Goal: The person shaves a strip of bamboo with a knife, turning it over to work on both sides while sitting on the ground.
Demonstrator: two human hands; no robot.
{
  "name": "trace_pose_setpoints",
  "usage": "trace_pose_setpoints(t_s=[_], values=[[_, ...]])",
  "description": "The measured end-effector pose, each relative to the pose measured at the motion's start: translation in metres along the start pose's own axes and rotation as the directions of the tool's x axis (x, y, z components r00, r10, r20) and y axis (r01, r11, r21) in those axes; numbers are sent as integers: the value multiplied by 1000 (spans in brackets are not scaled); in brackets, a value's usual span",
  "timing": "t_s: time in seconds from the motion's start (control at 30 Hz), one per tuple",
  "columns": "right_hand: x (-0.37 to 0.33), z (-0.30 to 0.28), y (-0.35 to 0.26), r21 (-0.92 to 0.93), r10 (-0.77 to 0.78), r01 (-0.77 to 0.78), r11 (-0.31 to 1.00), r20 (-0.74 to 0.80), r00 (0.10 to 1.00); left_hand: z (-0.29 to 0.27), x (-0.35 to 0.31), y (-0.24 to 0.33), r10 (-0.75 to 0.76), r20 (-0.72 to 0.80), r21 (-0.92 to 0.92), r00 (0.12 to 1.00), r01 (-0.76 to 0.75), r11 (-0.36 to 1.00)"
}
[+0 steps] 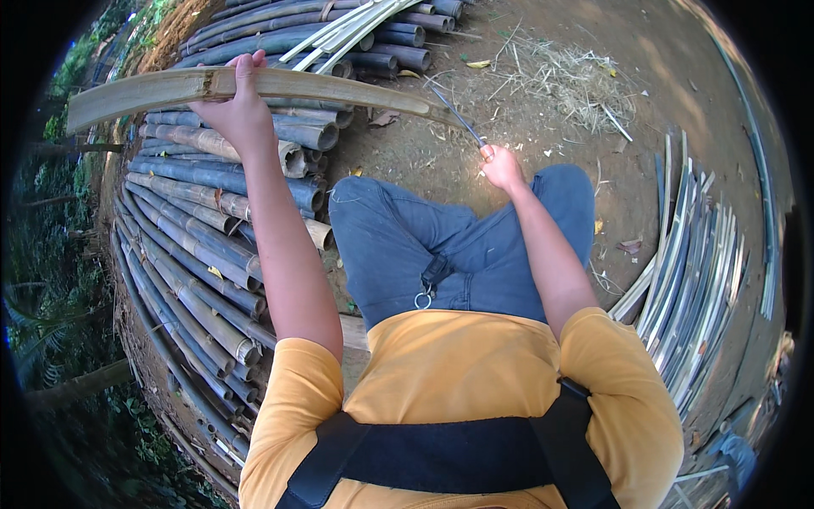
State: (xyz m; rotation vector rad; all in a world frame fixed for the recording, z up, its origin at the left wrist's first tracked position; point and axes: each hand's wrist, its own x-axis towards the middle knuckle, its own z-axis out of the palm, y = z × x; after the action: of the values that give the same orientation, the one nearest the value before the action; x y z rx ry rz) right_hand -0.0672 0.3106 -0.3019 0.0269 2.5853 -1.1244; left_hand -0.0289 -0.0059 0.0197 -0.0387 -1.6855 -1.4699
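Observation:
My left hand (240,102) is closed around a long split bamboo piece (331,87), its pale inner side showing. The bamboo stretches across the upper left, its broad end out to the left and its narrower end toward the middle. In my right hand (504,168), above my right knee, is the handle of a knife (458,117) with a thin dark blade. The blade slants up and left, and its length crosses close to the bamboo's narrower end. Whether the two touch I cannot tell.
A large stack of bamboo poles (203,229) lies along my left, with pale split strips (348,32) on its far part. Thin shavings (572,81) are heaped on the dirt ahead. A bundle of bamboo strips (691,280) lies at my right. Long poles (757,153) run along the far right.

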Motion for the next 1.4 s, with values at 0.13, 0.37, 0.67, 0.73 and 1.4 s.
trace_pose_setpoints(t_s=[0.13, 0.37, 0.67, 0.73, 1.4], values=[[2, -4, 2, 19, 52, -53, 998, 13, 999, 21, -22, -14, -40, -132, -45, 990, 34, 998], [1, -3, -1, 36, 47, -48, 998, 39, 998, 31, -34, -28, 14, 11, 167, 1000, -16, 986], [-5, 0, -14, 196, -78, 66, 978, 54, 995, 46, -39, -49, -94, -42, -289, 995, 78, 954], [-8, -7, -11, 181, -73, 58, 982, 82, 994, 50, -42, -48, -115, 57, -355, 992, 127, 926], [-22, 12, -14, 188, -2, -15, 982, 92, 996, 53, -34, -13, -82, 143, -285, 986, 120, 951]])
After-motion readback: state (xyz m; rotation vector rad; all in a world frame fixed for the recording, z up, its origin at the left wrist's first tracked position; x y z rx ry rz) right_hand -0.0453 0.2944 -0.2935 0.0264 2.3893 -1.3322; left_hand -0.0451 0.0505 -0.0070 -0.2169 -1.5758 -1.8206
